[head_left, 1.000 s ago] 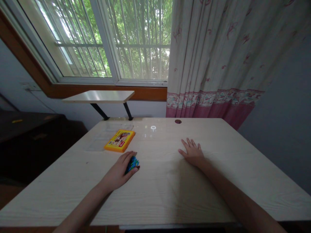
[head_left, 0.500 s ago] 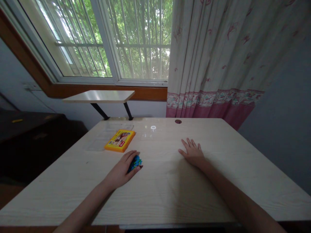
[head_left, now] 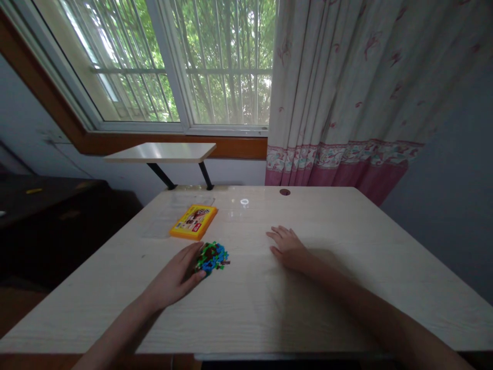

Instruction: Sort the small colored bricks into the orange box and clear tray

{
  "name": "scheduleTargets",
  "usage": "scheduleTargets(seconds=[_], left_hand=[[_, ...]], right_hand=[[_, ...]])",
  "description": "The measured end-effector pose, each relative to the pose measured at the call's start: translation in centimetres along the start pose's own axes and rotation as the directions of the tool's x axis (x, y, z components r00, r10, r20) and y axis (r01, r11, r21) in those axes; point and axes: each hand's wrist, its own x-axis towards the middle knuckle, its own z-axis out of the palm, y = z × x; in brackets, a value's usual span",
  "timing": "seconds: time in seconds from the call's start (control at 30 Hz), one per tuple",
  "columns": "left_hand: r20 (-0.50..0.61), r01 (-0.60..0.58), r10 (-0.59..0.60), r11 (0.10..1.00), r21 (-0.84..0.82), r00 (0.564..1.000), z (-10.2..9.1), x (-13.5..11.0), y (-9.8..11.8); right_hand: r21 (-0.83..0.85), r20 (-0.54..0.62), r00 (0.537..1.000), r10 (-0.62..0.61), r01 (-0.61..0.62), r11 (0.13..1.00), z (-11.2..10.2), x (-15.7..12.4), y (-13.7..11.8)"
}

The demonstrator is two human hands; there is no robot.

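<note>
Left hand (head_left: 171,277): drawn back leftward, baring more of the heap (head_left: 213,257); thumb and fingers parted around its near side.
Right hand (head_left: 288,250): shifted inward, palm down, fingers slightly apart, nothing visibly held.
Heap: out on the table (head_left: 246,313), unsorted, nearer than the yellow box (head_left: 193,222).
</note>
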Motion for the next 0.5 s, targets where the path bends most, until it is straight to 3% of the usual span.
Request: scheduleTargets(seconds=[0.1, 0.2, 0.3, 0.5], left_hand=[[0.03, -0.036, 0.036, 0.999, 0.005, 0.999, 0.7, 0.4, 0.4], [0.06, -0.062, 0.061, 0.998, 0.004, 0.996, 1.2, 1.1, 0.7], [0.067, -0.076, 0.077, 0.997, -0.014, 0.995, 1.5, 1.8, 0.8], [0.08, -0.109, 0.113, 0.993, -0.054, 0.99, 1.9, 2.9, 1.4]], right_hand=[[0.028, -0.053, 0.972, -0.229, 0.23, 0.973, 0.3, 0.4, -3.0], [0.074, -0.136, 0.913, -0.384, 0.396, 0.915, 0.8, 1.1, -5.6], [0.113, -0.212, 0.882, -0.421, 0.45, 0.886, 1.5, 1.9, -7.3], [0.122, -0.241, 0.876, -0.417, 0.454, 0.883, 2.0, 3.1, -8.6]])
